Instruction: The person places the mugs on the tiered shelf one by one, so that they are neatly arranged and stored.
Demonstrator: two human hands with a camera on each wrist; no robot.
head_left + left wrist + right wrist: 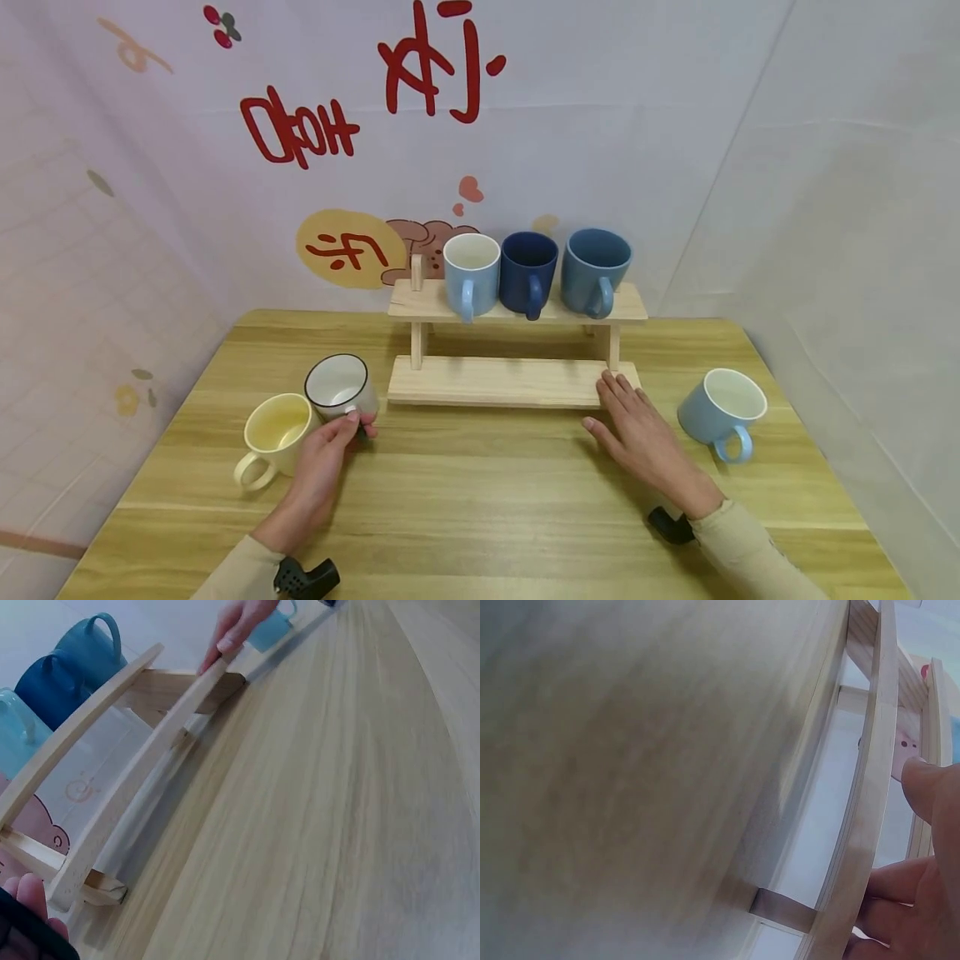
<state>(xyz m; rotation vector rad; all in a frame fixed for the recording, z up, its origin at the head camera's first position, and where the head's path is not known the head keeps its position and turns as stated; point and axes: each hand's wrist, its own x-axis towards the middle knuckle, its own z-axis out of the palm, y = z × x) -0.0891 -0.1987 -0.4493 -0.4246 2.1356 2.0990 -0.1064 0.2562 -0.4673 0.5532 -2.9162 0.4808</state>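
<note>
My left hand (pixel 326 458) pinches the handle of a white mug (pixel 337 382) with a black rim, left of a two-tier wooden rack (pixel 510 383). Touching that mug is a yellow mug (pixel 277 429), its handle turned outward. In the left wrist view, the left fingertips (pixel 31 892) show at the lower left corner, partly hidden by a dark shape. My right hand (pixel 641 437) rests with extended fingers on the right end of the rack's lower board. The right wrist view shows this hand (pixel 922 862) against the board (pixel 870 787), thumb apart.
On the upper board stand a light blue mug with a white inside (pixel 471 275), a navy mug (pixel 528 271) and a medium blue mug (pixel 596 271). Another light blue mug (pixel 720 408) stands on the wooden table (pixel 480 517) at the right. A printed cloth wall (pixel 600 150) rises behind.
</note>
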